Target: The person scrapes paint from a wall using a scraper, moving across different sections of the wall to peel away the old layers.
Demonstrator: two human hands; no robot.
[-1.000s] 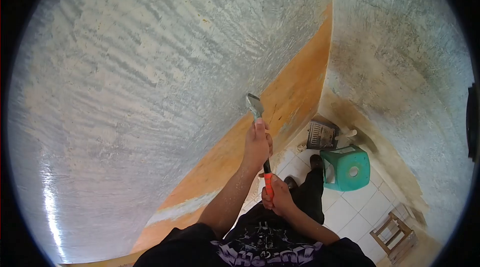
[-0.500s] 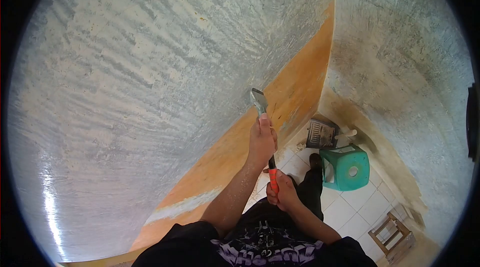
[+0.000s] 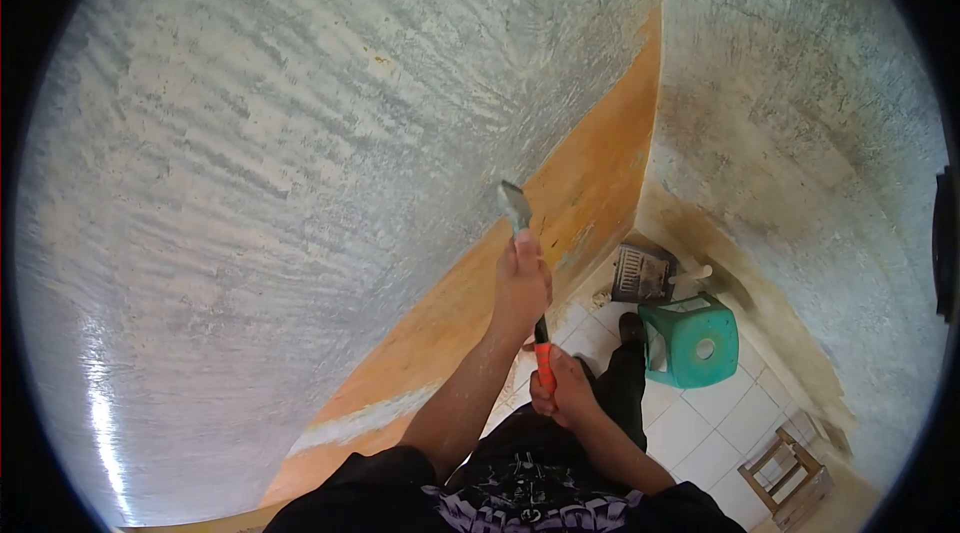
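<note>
A long-handled scraper [image 3: 515,205] slants up across the middle of the view, its flat metal blade at the grey, scraped wall [image 3: 300,183], just above an orange-painted band [image 3: 590,163]. My left hand [image 3: 523,278] is wrapped around the shaft close below the blade, thumb lying along it. Lower down, my right hand [image 3: 562,388] grips the red end of the handle. Part of the black shaft shows between both hands. Pale dust specks my left forearm.
A green plastic stool [image 3: 705,343] stands on the white tiled floor at right, beside my leg. Behind it, a black paint tray [image 3: 640,275] and a roller [image 3: 692,275] lie near the wall corner. A small wooden stool [image 3: 783,473] is at lower right.
The blade has shifted slightly down, and both hands have moved a little with the scraper. Both grips stay the same.
</note>
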